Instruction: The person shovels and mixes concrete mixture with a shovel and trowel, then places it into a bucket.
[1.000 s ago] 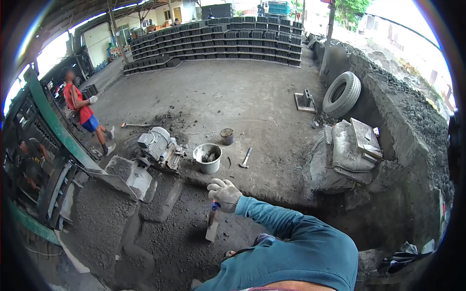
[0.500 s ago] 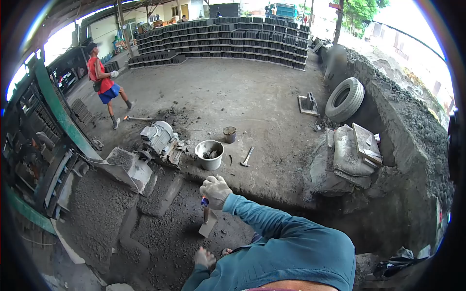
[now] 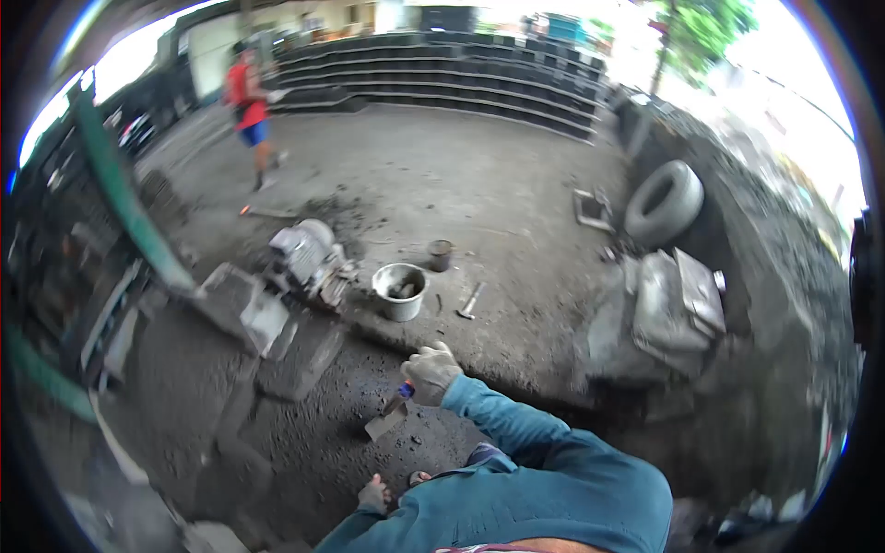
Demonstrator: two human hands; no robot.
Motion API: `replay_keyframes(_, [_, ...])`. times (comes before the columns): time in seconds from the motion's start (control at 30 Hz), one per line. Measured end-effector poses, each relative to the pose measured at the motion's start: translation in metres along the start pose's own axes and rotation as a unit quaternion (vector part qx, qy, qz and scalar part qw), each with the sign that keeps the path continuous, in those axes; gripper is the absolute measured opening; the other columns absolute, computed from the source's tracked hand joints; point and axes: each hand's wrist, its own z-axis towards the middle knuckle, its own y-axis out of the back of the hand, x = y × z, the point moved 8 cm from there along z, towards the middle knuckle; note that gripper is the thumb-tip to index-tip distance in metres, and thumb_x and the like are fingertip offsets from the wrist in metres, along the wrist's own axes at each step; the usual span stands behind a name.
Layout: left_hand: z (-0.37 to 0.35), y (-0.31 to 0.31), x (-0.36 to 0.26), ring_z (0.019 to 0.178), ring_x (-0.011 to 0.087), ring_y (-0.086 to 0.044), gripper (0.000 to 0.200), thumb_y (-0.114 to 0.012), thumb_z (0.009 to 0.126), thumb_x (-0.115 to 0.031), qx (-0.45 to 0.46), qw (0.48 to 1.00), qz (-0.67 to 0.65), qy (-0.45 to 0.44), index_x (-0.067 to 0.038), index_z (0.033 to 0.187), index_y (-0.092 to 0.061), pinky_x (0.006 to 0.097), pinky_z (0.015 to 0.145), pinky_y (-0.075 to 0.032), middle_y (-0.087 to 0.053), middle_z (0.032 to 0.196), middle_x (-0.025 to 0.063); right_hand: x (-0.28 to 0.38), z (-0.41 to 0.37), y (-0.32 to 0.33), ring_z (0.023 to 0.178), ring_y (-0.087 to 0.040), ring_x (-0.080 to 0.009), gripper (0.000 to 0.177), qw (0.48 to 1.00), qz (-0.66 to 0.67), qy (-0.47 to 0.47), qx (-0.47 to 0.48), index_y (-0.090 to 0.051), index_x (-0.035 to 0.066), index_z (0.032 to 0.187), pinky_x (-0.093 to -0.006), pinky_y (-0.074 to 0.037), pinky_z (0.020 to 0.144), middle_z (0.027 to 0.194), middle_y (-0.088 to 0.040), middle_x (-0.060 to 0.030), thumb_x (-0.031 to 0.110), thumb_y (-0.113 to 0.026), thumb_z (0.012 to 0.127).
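My trowel hangs over the dark loose material in the pit, its blade pointing between seven and eight o'clock from my grip; I cannot tell whether its edge touches down. My right hand, gloved, is closed around the handle, and to my mind the blade answers best when that grip is firm but the wrist stays loose, with the face held at a steady, shallow tilt. My left hand sits at six o'clock from the blade, fingers loosely bent; I see nothing in it, but its palm is hidden, so I cannot tell how far it is open. I judge it best kept clear of the edge, as is my foot, near five o'clock. At twelve, on the ground above the pit, stands the pale bucket, with dark lumps inside; a hammer lies at one o'clock and a motor sits at eleven, so short strokes seem safest on that side. Farther out, a tyre leans at two o'clock, and a person in red is well apart at eleven.
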Motion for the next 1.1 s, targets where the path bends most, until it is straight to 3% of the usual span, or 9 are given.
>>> replay_keyframes(0.03, [-0.002,0.001,0.010,0.093,0.0258,-0.046,0.032,-0.046,0.100,-0.046,0.073,0.891,0.445,-0.050,-0.017,0.111,-0.053,0.0429,0.079,-0.036,-0.053,0.106,0.0087,0.000,-0.003,-0.002,0.093,-0.066,-0.0241,0.019,1.000,-0.001,0.018,-0.007,-0.073,0.016,0.085,-0.0406,-0.045,0.083,0.088,-0.071,-0.0054,0.027,-0.071,0.069])
replay_keyframes(0.1, [-0.015,0.017,0.086,0.142,0.0403,-0.027,0.055,-0.031,0.099,-0.055,0.152,0.188,0.966,-0.090,-0.020,0.139,-0.045,0.0593,0.115,-0.014,-0.039,0.152,0.0127,0.007,-0.004,-0.007,0.082,-0.069,-0.0255,0.015,0.998,-0.010,0.063,0.014,-0.073,0.018,0.078,-0.0402,-0.046,0.077,0.079,-0.071,-0.0057,0.027,-0.070,0.067])
replay_keyframes(0.13, [-0.016,0.017,0.103,0.129,0.0374,-0.032,0.048,-0.033,0.099,-0.052,0.147,0.208,0.960,-0.116,-0.018,0.130,-0.048,0.0562,0.105,-0.019,-0.043,0.139,0.0120,0.013,-0.006,-0.011,0.075,-0.070,-0.0266,0.013,0.996,-0.018,0.078,0.039,-0.073,0.018,0.074,-0.0403,-0.047,0.073,0.073,-0.071,-0.0059,0.027,-0.070,0.065])
replay_keyframes(0.23, [-0.024,0.052,0.095,0.089,0.0287,-0.047,0.032,-0.040,0.098,-0.040,-0.008,0.865,0.498,-0.064,-0.013,0.103,-0.056,0.0470,0.074,-0.035,-0.053,0.100,0.0096,0.031,-0.013,-0.036,0.068,-0.070,-0.0279,0.011,0.989,0.041,0.142,0.019,-0.073,0.020,0.074,-0.0408,-0.049,0.067,0.068,-0.069,-0.0070,0.027,-0.069,0.067])
replay_keyframes(0.3, [-0.024,0.048,0.095,0.063,0.0229,-0.057,0.032,-0.045,0.098,-0.032,-0.057,0.995,-0.047,-0.061,-0.009,0.085,-0.062,0.0408,0.053,-0.045,-0.060,0.075,0.0081,0.064,-0.014,-0.035,0.066,-0.069,-0.0288,0.011,0.980,0.058,0.189,-0.020,-0.073,0.019,0.074,-0.0414,-0.051,0.064,0.066,-0.068,-0.0079,0.027,-0.069,0.068])
replay_keyframes(0.57, [-0.103,-0.116,-0.084,0.101,0.0388,-0.058,0.043,-0.043,0.097,-0.046,0.029,0.832,-0.550,0.066,-0.006,0.109,-0.052,0.0550,0.095,-0.045,-0.054,0.123,0.0194,0.116,-0.052,0.065,0.063,-0.066,-0.0304,0.031,0.946,0.120,0.300,-0.008,-0.073,0.016,0.082,-0.0410,-0.052,0.060,0.070,-0.067,-0.0092,0.040,-0.085,0.067])
replay_keyframes(0.73, [-0.054,-0.110,-0.048,0.096,0.0316,-0.058,0.045,-0.049,0.095,-0.052,-0.043,0.560,-0.827,-0.010,-0.013,0.117,-0.046,0.0561,0.086,-0.043,-0.056,0.109,0.0152,0.029,-0.089,0.130,0.067,-0.064,-0.0293,0.039,0.825,0.292,0.479,0.070,-0.073,0.009,0.088,-0.0396,-0.048,0.066,0.067,-0.063,-0.0072,0.044,-0.081,0.074])
replay_keyframes(1.0, [-0.132,-0.146,-0.039,0.054,0.0228,-0.050,0.018,-0.065,0.090,-0.018,-0.208,0.589,-0.769,-0.136,-0.013,0.092,-0.048,0.0529,0.065,-0.050,-0.048,0.071,0.0035,-0.290,-0.152,-0.055,0.080,-0.065,-0.0221,0.030,0.875,0.474,-0.082,0.049,-0.066,0.001,0.111,-0.0370,-0.054,0.077,0.100,-0.067,-0.0118,0.003,-0.066,0.080])
replay_keyframes(1.1, [-0.192,-0.164,-0.104,0.054,0.0232,-0.051,0.017,-0.063,0.090,-0.013,-0.155,0.640,-0.718,-0.227,-0.013,0.081,-0.049,0.0464,0.058,-0.047,-0.049,0.069,0.0016,-0.333,-0.209,-0.158,0.072,-0.066,-0.0246,0.033,0.713,0.633,-0.262,0.150,-0.064,0.000,0.108,-0.0377,-0.056,0.066,0.091,-0.067,-0.0119,-0.004,-0.063,0.075])
